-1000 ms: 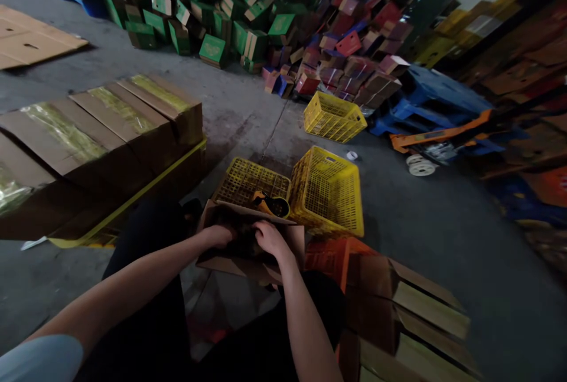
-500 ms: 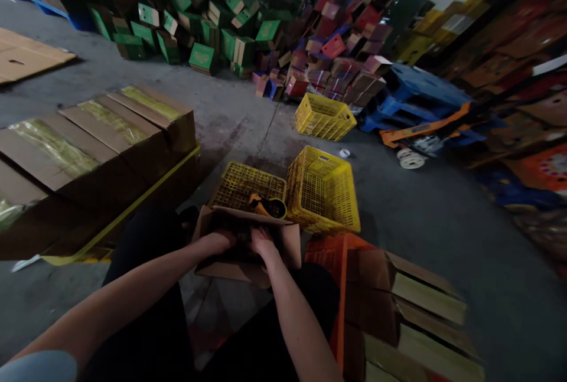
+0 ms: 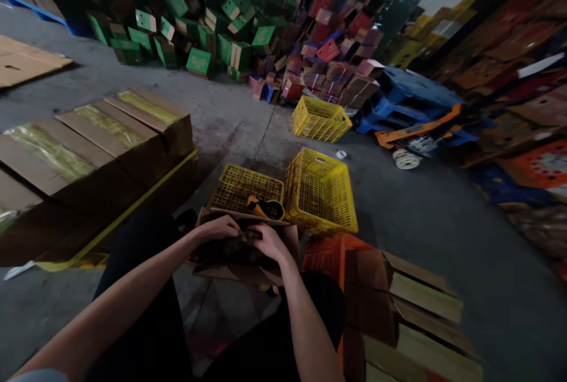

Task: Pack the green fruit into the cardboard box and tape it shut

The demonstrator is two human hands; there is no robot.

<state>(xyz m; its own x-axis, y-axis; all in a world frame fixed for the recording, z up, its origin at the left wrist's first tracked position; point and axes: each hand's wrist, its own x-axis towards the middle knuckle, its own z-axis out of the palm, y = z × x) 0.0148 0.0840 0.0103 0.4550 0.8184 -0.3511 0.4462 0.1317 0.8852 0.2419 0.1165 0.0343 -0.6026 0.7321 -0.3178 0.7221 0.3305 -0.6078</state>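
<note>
Between my knees stands an open cardboard box (image 3: 239,273) with its flaps spread and a dark inside. Over its opening, my left hand (image 3: 218,228) has its fingers pinched together, pointing right. My right hand (image 3: 268,241) is closed just beside it, fingers curled towards the left. Something small and brownish (image 3: 246,235) shows between the fingertips, too dark to name. The box's contents are lost in shadow. Just beyond the far flap, an orange and black tape dispenser (image 3: 266,208) lies on a yellow crate (image 3: 227,184).
An open yellow crate (image 3: 287,202) stands ahead, another (image 3: 322,119) farther off. Taped cartons (image 3: 101,134) line my left; an orange crate (image 3: 325,252) with cartons is at my right. Green boxes (image 3: 199,62), blue pallets (image 3: 411,92) and an orange pallet jack (image 3: 419,125) stand beyond.
Both hands have risen from deep inside the box to its opening and come closer together, with something small now showing between their fingers. The view has shifted slightly.
</note>
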